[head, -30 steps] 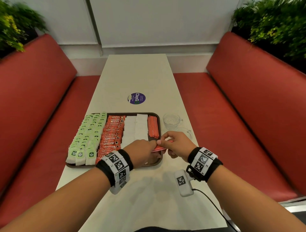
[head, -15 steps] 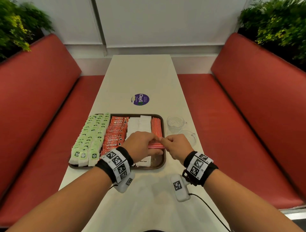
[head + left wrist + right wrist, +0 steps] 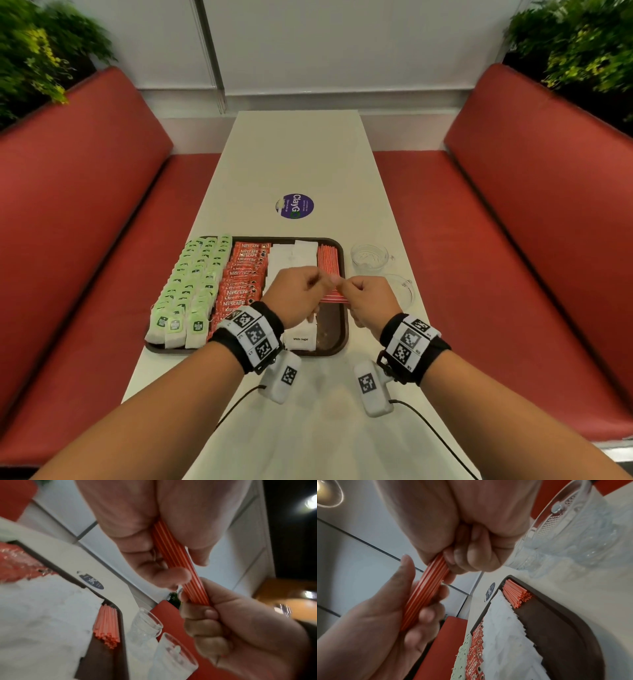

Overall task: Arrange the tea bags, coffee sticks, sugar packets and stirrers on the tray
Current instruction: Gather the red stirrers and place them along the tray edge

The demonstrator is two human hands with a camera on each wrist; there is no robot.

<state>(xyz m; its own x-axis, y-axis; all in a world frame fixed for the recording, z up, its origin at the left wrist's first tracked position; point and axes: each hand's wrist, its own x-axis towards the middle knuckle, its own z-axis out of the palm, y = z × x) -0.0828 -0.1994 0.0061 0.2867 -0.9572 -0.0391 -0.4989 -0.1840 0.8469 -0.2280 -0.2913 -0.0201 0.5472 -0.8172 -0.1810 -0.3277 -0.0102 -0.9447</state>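
A dark brown tray (image 3: 339, 346) holds rows of green tea bags (image 3: 191, 284), red coffee sticks (image 3: 239, 281), white sugar packets (image 3: 291, 257) and a pile of red stirrers (image 3: 328, 260) at its far right. Above the tray's right part, my left hand (image 3: 301, 294) and right hand (image 3: 366, 298) each grip one end of a bundle of red-and-white striped stirrers (image 3: 334, 298). The bundle of stirrers (image 3: 178, 563) runs between both fists, and the same bundle (image 3: 426, 596) shows in the right wrist view. The near right corner of the tray (image 3: 573, 635) is bare.
Two clear glass cups (image 3: 369, 257) (image 3: 400, 291) stand on the white table (image 3: 308, 154) just right of the tray. A purple round sticker (image 3: 294, 206) lies beyond the tray. Red bench seats flank the table, with plants behind them.
Both hands moved the stirrer bundle from the tray's near right edge up and over the tray's right part. The head view shifted slightly.
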